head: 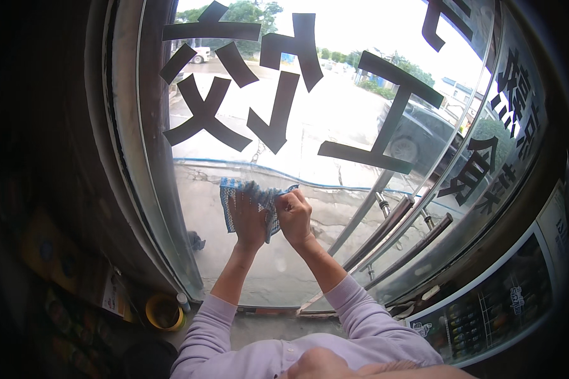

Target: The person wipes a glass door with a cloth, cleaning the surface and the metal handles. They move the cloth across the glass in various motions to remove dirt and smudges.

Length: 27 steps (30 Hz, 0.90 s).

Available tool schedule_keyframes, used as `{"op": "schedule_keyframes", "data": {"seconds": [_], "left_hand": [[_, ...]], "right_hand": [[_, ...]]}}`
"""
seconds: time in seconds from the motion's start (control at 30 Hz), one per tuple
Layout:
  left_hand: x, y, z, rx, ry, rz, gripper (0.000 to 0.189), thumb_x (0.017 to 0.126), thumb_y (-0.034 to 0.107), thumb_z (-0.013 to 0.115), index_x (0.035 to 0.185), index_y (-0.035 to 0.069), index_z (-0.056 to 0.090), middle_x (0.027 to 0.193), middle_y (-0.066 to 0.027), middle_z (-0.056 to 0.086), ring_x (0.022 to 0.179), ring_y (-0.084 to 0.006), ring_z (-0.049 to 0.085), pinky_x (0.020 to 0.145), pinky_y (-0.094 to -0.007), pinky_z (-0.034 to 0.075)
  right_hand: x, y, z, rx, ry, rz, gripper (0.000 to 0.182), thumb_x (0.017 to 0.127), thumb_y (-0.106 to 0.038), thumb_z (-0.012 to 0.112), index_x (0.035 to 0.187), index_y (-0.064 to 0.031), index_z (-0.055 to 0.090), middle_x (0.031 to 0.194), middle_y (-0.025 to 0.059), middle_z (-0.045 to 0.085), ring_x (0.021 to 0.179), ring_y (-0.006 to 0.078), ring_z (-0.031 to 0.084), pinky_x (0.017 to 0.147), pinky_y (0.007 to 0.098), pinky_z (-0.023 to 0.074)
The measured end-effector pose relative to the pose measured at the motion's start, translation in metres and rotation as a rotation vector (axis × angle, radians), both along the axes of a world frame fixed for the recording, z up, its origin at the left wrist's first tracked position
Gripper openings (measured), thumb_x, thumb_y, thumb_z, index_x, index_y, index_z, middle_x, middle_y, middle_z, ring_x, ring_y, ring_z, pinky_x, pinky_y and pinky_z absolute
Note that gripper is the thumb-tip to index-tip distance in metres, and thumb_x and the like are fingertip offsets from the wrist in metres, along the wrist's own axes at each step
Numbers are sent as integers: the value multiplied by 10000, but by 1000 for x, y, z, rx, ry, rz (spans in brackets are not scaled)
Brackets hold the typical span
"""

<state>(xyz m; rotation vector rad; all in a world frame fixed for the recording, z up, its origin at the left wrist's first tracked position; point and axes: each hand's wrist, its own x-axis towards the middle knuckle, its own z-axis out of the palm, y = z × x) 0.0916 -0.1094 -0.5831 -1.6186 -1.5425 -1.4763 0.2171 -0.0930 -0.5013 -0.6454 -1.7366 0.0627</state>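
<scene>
A blue-and-white patterned cloth [228,208] is bunched up between my two hands, in front of a glass door panel [270,279]. My left hand [250,220] lies over the cloth with its fingers spread upward, partly hidden in the folds. Beside it, my right hand [294,213] is closed in a fist around the cloth's right end. Whether the cloth presses on the glass cannot be told for certain. Large dark characters [206,113] are stuck on the pane above both hands.
Long metal door handles [379,232] stand to the right of my hands. A glass-fronted drinks cooler [483,303] is at lower right. At lower left, a yellow bucket [165,312] stands beside a small white container [183,302]. Through the glass, a dark car [419,128] is parked outside.
</scene>
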Motion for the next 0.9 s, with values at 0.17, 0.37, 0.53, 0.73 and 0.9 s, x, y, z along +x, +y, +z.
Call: {"op": "schedule_keyframes", "data": {"seconds": [0.17,0.37,0.53,0.73,0.9], "left_hand": [[9,-8,15,-95,-38,3,624,902,267,652,1421,-31,475,1506,-262,401,1453,-473,284,1208,-613,125],[25,39,252,275,204,104,594,919,310,648,1401,0,491,1378,-196,552,1339,-354,486,1189,-645,179],[62,51,293,388,402,87,524,927,285,590,1368,11,515,1355,-179,568,1273,-319,535,1181,-607,257],[70,33,184,244,468,43,481,925,258,578,1372,80,581,1491,-158,513,1369,-290,489,1188,-556,248],[48,37,291,372,464,165,488,960,246,582,1382,6,539,1413,-193,556,1329,-330,508,1182,-591,232]], "right_hand": [[14,-4,6,62,132,-71,124,779,98,691,830,-14,672,761,105,591,663,264,600,618,343,497],[18,20,188,508,134,-303,302,889,39,592,1185,35,650,1231,227,613,1173,408,552,1028,481,440],[44,40,231,582,-11,-388,431,900,-72,622,1301,77,570,1441,269,498,1351,420,464,1144,500,358],[78,45,126,588,-281,-433,477,849,-93,629,1303,36,558,1294,209,557,1250,414,499,1089,525,391],[51,50,243,549,-236,-423,649,813,-134,667,1391,80,464,1335,241,499,1270,424,452,1107,525,338]]}}
